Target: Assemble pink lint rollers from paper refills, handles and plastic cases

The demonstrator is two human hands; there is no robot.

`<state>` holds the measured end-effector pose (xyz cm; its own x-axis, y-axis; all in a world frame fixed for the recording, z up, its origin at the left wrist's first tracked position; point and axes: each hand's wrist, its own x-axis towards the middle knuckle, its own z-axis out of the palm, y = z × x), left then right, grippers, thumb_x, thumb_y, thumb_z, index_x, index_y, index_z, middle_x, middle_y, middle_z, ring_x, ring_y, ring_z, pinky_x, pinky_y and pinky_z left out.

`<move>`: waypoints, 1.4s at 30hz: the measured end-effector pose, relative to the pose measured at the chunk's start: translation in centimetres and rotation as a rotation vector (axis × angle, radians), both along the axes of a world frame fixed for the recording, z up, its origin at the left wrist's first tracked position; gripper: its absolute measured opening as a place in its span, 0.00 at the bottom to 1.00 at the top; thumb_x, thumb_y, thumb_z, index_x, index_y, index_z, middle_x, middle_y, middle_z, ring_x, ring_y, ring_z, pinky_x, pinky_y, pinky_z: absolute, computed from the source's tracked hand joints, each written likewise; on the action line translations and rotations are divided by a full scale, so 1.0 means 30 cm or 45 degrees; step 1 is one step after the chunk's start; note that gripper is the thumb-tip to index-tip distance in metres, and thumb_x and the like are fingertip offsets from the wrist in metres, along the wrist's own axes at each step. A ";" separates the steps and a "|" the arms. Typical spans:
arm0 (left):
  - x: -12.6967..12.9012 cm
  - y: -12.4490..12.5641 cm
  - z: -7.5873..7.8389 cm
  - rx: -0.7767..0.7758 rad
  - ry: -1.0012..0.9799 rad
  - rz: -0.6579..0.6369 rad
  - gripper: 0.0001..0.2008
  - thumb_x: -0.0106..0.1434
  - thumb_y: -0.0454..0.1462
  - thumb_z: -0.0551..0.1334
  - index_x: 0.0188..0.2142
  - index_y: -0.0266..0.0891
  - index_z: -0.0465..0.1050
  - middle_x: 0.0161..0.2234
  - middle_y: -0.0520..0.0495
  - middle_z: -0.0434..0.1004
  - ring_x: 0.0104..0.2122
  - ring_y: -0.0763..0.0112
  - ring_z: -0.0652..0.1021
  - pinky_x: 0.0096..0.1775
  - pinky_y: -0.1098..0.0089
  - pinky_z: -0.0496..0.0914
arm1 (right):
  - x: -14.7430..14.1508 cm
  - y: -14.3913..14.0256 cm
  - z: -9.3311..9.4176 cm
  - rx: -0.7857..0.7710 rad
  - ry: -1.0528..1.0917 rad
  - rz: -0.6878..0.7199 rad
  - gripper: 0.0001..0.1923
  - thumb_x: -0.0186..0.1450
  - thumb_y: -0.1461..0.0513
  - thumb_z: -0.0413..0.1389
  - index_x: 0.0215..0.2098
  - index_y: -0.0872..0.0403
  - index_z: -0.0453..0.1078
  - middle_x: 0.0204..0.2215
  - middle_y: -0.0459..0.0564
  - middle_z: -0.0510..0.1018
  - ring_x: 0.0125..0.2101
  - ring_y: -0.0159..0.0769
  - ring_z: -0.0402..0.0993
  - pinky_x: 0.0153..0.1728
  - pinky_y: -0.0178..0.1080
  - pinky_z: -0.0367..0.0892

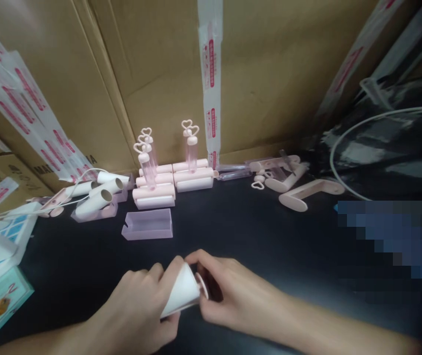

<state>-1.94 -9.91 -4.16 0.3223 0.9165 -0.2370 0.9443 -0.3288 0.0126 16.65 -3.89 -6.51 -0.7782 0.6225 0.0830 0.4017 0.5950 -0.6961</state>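
My left hand point(147, 303) is wrapped round a white paper roll point(183, 292), held tilted low over the front of the dark table. My right hand point(229, 288) pinches a pale pink disc-ended part point(204, 286) at the right end of the roll. How far this part sits inside the roll is hidden by the fingers. Just beyond my hands lies a translucent lilac tray point(147, 228). Behind it stand several pink-topped white rollers point(155, 199) in trays, with clear tubes point(192, 154) topped by heart-shaped loops rising from them.
More white rolls point(94, 203) lie at the left, crossed by a thin white cable point(29, 209). Angled pink handles point(309, 193) and clear tubes lie at the right. Taped cardboard boxes point(159, 64) wall the back. A teal box point(9, 298) sits at the left edge.
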 end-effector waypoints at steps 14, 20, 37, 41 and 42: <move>-0.009 0.052 0.029 0.325 -0.838 0.122 0.33 0.55 0.40 0.60 0.59 0.49 0.48 0.43 0.51 0.76 0.35 0.66 0.80 0.37 0.70 0.73 | 0.024 -0.015 -0.011 -0.268 0.611 -0.106 0.35 0.61 0.60 0.55 0.61 0.51 0.40 0.56 0.59 0.59 0.56 0.41 0.59 0.54 0.49 0.60; -0.014 0.032 -0.006 0.374 -1.179 0.081 0.30 0.55 0.39 0.62 0.55 0.46 0.53 0.41 0.52 0.76 0.34 0.71 0.78 0.39 0.73 0.73 | -0.014 0.003 -0.071 -0.714 0.699 0.190 0.24 0.64 0.52 0.54 0.55 0.50 0.54 0.46 0.53 0.71 0.43 0.36 0.71 0.51 0.46 0.64; -0.311 0.206 0.055 0.255 -0.796 0.127 0.38 0.50 0.45 0.66 0.56 0.39 0.52 0.51 0.41 0.59 0.53 0.57 0.64 0.54 0.55 0.60 | 0.051 0.096 0.094 -0.183 0.776 -0.444 0.19 0.66 0.50 0.47 0.47 0.51 0.66 0.43 0.50 0.75 0.43 0.40 0.71 0.43 0.39 0.67; -0.215 0.190 -0.041 0.239 -1.114 0.088 0.44 0.50 0.40 0.68 0.59 0.40 0.41 0.44 0.46 0.65 0.47 0.65 0.69 0.52 0.58 0.63 | 0.064 0.111 0.152 0.205 0.594 -0.311 0.19 0.66 0.53 0.49 0.50 0.52 0.68 0.44 0.51 0.74 0.42 0.40 0.71 0.42 0.38 0.66; -0.174 0.176 -0.069 0.244 -1.221 0.083 0.47 0.49 0.40 0.69 0.59 0.40 0.38 0.44 0.46 0.65 0.47 0.65 0.69 0.52 0.58 0.63 | 0.059 0.109 0.161 0.265 0.545 -0.267 0.19 0.66 0.53 0.49 0.50 0.52 0.68 0.44 0.52 0.74 0.42 0.39 0.71 0.42 0.38 0.66</move>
<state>-7.15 -4.62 -6.23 0.2477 0.9349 0.2540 0.5776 -0.3530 0.7360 18.42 -0.63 -1.69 -0.5077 0.6979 0.5052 0.2324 0.6756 -0.6997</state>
